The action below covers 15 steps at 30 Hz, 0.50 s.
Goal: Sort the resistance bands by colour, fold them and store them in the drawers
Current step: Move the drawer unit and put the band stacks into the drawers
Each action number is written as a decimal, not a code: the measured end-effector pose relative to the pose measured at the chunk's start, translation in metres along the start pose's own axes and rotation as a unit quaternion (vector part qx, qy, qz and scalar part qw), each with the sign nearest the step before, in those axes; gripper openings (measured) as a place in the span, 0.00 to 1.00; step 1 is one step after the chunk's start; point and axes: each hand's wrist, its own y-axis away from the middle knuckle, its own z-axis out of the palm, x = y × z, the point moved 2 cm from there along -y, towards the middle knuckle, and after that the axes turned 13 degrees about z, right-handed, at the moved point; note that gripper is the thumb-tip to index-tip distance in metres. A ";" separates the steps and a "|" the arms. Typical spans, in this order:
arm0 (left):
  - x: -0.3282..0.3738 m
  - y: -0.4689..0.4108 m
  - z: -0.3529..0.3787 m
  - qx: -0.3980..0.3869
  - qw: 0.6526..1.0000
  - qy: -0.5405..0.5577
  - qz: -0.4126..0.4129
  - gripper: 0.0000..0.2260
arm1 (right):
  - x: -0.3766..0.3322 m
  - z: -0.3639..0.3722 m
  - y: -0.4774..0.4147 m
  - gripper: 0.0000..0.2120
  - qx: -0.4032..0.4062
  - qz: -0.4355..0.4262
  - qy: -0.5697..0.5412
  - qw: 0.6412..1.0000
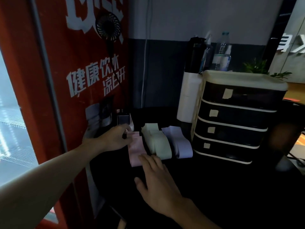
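Pink bands (136, 150) lie at the left of three folded stacks on our black worktop (214, 187). Pale green bands (159, 143) sit in the middle and lilac bands (179, 142) on the right, just beside the drawer unit (231, 123). Our right grip (158, 180), fingers spread flat, touches the pink stack's near end. Our left grip (112, 139) curls at its far end; we cannot tell whether it pinches.

Right of the right hand (156, 177) and nearer the person, the dark bench (214, 187) lies open. Beyond both hands, folded bands (158, 142) fill the strip up to the drawer unit (231, 121), which walls off the far right. The red cabinet (74, 80) hems the left hand (113, 138) on its left, and what may be a charger (123, 119) stands just beyond it.
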 end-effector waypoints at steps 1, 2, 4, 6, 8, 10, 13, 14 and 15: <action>-0.002 -0.004 0.005 -0.005 1.000 0.002 -0.009 0.20 | 0.001 0.001 0.000 0.29 -0.007 0.007 0.002 1.000; -0.002 -0.007 0.008 -0.005 1.000 0.008 -0.017 0.26 | 0.001 0.001 -0.001 0.30 -0.012 0.010 0.004 1.000; -0.003 -0.014 0.013 0.002 1.000 0.024 -0.021 0.31 | 0.002 0.002 -0.001 0.30 -0.013 0.010 0.009 1.000; -0.006 -0.020 0.016 -0.008 0.999 0.036 -0.034 0.29 | 0.003 0.004 -0.002 0.29 -0.012 0.007 0.015 1.000; -0.013 -0.023 0.019 -0.030 0.998 0.034 -0.047 0.23 | 0.003 0.005 -0.003 0.30 -0.012 0.008 0.017 1.000; -0.023 -0.025 0.022 -0.039 0.997 0.026 -0.054 0.21 | 0.004 0.005 -0.003 0.30 -0.016 0.011 0.014 1.000; -0.034 -0.027 0.026 -0.019 0.996 0.062 -0.068 0.23 | 0.004 0.005 -0.003 0.30 -0.022 0.010 0.013 1.000; -0.035 -0.027 0.028 -0.010 0.995 0.078 -0.066 0.23 | 0.004 0.005 -0.003 0.30 -0.024 0.009 0.014 1.000; -0.036 -0.027 0.028 -0.001 0.994 0.090 -0.065 0.22 | 0.004 0.005 -0.003 0.30 -0.024 0.008 0.015 1.000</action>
